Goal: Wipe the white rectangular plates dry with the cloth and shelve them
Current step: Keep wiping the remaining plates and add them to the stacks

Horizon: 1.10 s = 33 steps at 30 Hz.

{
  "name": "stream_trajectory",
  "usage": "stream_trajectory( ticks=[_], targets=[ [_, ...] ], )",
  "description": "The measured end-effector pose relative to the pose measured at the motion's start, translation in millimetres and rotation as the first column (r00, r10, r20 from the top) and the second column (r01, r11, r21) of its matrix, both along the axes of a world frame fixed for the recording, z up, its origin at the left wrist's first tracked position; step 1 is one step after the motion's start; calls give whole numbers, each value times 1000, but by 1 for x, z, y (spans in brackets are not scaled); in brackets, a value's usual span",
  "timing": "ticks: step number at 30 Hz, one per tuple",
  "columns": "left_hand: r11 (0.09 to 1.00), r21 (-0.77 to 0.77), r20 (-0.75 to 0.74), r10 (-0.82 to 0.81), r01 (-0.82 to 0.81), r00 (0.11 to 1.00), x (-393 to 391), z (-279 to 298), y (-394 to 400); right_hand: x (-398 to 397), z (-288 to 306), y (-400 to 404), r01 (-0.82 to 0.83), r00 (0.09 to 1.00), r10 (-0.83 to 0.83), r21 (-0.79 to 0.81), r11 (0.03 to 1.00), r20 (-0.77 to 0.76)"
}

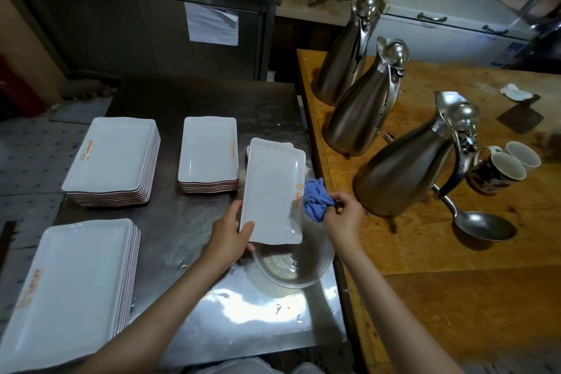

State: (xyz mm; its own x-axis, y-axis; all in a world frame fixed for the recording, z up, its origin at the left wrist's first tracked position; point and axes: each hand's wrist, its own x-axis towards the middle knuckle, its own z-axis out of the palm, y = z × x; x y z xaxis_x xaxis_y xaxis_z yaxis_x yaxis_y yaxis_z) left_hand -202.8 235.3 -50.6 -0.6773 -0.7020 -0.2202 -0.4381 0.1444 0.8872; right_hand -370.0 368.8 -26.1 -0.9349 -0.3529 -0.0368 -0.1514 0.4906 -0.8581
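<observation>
Steel table (182, 222) is crowded along its left side by three stacks of white plates: one at the near left (66, 291), one at the far left (112, 158), one at the far middle (209, 152). Bare steel is left between the stacks and along the near edge. A single white plate (273, 191) is held tilted above a clear glass bowl (294, 264) near the table's right edge, with further plates partly hidden behind it. Its near left corner is gripped by the left hand (230, 237), thumb on top. A bunched blue cloth (315, 197) is clutched in the right hand (343, 215) and pressed to the plate's right rim. Orange lettering is seen along that rim. Three steel jugs (364, 106) are crowded just right, on the wooden counter (455, 297).
</observation>
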Motion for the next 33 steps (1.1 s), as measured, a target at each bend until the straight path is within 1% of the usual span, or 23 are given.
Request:
stream_trajectory(
  ticks=[9,15,18,22,27,29,31,33],
  targets=[
    [990,-139,-15,-16,14,1000,-1,4,1,1,1,3,3,1000,-3,9,1000,-24],
    [967,-252,-9,-42,39,999,-1,2,-3,2,0,4,5,1000,-5,14,1000,-4],
    [936,-345,15,-75,75,997,-2,-1,-6,3,0,4,-9,1000,9,16,1000,-9],
    [879,-469,9,-94,87,996,-2,2,-5,2,-5,4,-15,1000,15,9,1000,-4],
    [807,-580,35,-110,110,993,-3,6,-4,3,-3,4,-30,999,30,3,1000,-18],
    [806,-581,60,-102,118,993,-3,6,-3,4,-3,4,-30,999,30,9,1000,-15],
    [851,-516,56,-84,101,995,-3,4,-3,4,-2,4,-27,999,28,7,1000,-20],
    [910,-408,43,-61,73,997,-4,5,-2,6,1,5,-33,999,33,6,999,-27]
  ],
)
